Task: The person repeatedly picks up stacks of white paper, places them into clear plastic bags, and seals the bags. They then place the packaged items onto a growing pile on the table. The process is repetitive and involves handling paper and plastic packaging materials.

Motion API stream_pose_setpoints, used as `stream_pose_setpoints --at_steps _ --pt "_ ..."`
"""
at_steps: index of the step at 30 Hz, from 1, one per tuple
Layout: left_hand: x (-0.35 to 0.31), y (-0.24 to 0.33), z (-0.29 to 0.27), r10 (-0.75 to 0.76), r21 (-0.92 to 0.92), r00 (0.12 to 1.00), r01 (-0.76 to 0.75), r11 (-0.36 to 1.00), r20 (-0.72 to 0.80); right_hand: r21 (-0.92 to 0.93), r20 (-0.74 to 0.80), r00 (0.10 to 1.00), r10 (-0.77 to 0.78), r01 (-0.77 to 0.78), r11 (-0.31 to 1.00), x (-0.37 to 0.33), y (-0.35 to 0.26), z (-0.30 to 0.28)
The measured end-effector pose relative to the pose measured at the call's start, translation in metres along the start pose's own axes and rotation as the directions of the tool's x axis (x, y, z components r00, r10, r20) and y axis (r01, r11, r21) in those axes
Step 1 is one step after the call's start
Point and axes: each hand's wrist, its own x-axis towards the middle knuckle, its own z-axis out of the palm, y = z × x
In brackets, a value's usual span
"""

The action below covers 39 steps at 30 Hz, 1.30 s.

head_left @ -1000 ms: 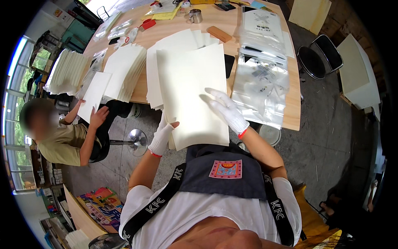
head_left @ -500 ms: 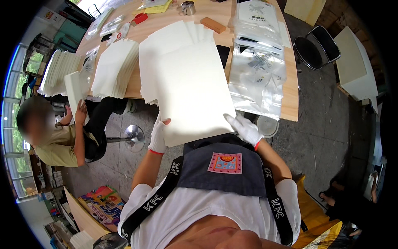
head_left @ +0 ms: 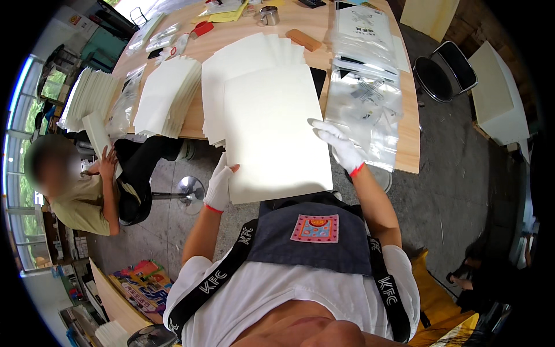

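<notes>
A large white sheet (head_left: 277,133) lies tilted in front of me, its near edge over my apron and its far part over the table. My left hand (head_left: 219,184), in a white glove with a red cuff, grips its left edge near the lower corner, thumb on top. My right hand (head_left: 342,147), gloved the same way, is beside the right edge with fingers stretched out; whether the fingertips touch the sheet I cannot tell. Behind the sheet, a fanned pile of white sheets (head_left: 251,55) rests on the wooden table (head_left: 407,130).
Clear plastic bags (head_left: 367,110) are piled at the table's right. More white sheet stacks (head_left: 165,92) stand at left, near a seated person (head_left: 87,191) holding a white piece. Farther back are a brown block (head_left: 303,40), a metal cup (head_left: 268,16) and red tape (head_left: 202,28).
My right hand has let go of the sheet's lower right corner and moved up along its right edge, fingers extending. The left hand keeps its grip.
</notes>
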Motion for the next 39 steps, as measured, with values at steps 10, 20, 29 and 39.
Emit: stream_pose_setpoints --at_steps 10,20,29,39 --pt "-0.001 0.008 0.052 0.175 0.572 0.924 -0.351 0.742 0.34 -0.448 -0.018 1.0 -0.025 0.014 0.894 -0.013 -0.061 0.086" --pt "0.049 0.002 0.179 0.253 0.305 0.386 -0.902 0.307 0.887 -0.447 -0.6 0.748 -0.284 -0.02 0.894 -0.109 -0.113 0.026" --pt "0.213 -0.062 0.308 -0.089 0.634 0.68 -0.618 0.464 0.728 -0.849 -0.527 0.643 -0.555 -0.366 0.382 -0.255 -0.126 -0.029" --pt "0.193 0.023 0.345 -0.123 0.269 0.497 -0.233 0.934 0.859 -0.862 -0.432 0.79 -0.435 -0.504 -0.059 -0.236 -0.079 -0.057"
